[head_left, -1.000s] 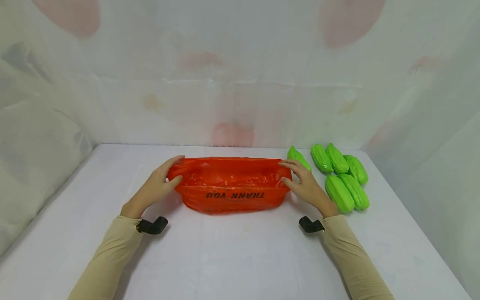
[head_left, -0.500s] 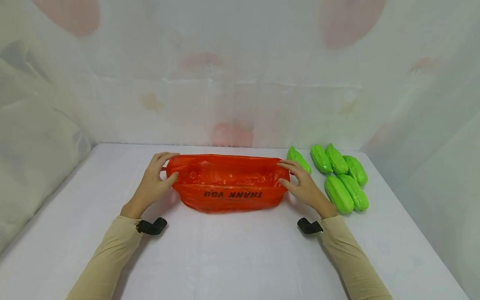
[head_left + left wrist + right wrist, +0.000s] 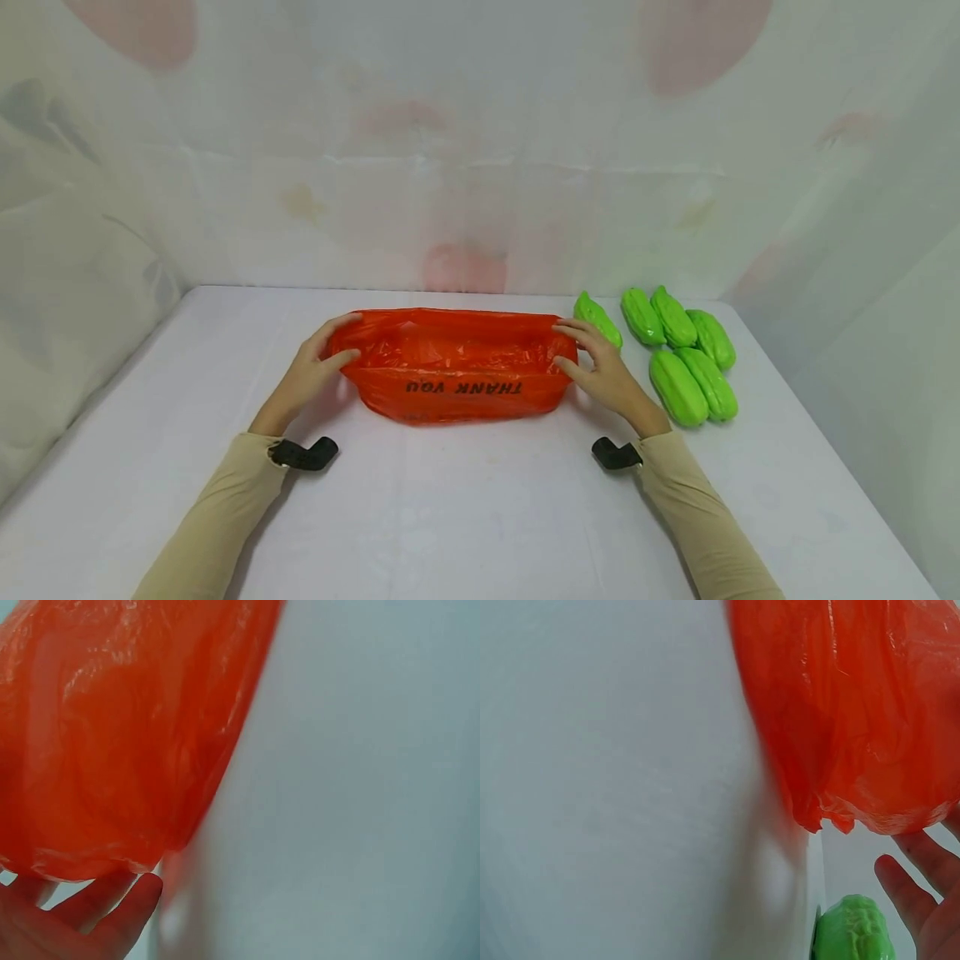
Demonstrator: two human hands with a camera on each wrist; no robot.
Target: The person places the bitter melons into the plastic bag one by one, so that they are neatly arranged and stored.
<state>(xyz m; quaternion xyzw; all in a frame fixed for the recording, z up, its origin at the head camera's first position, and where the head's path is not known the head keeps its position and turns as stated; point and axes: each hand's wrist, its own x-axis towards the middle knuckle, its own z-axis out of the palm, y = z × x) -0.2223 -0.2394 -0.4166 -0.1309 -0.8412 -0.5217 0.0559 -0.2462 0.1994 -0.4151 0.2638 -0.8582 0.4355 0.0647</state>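
Observation:
A red plastic bag (image 3: 461, 396) stands mid-table near the back, its wide mouth spread and facing up. "THANK YOU" is printed upside down on its near side. At the bag's left end, my left hand (image 3: 307, 375) touches it with thumb and fingers apart. The left wrist view shows those fingers (image 3: 131, 911) reaching under the bag's edge. My right hand (image 3: 607, 375) touches the right end, its thumb and fingers likewise spread. In the right wrist view one finger (image 3: 901, 889) is clear of the red plastic. Some fingertips are hidden behind the bag.
Several bright-green, long, ridged vegetable-like pieces (image 3: 678, 387) lie at the back right, beyond my right hand. One green piece (image 3: 597, 321) lies close to the bag's right end. A white cloth wall (image 3: 465, 208) rises behind the table (image 3: 465, 517).
The bag has shifted slightly left, with both hands alongside it. My left hand lifted a little at its end of the bag, then settled back lower. The green pieces stay in place.

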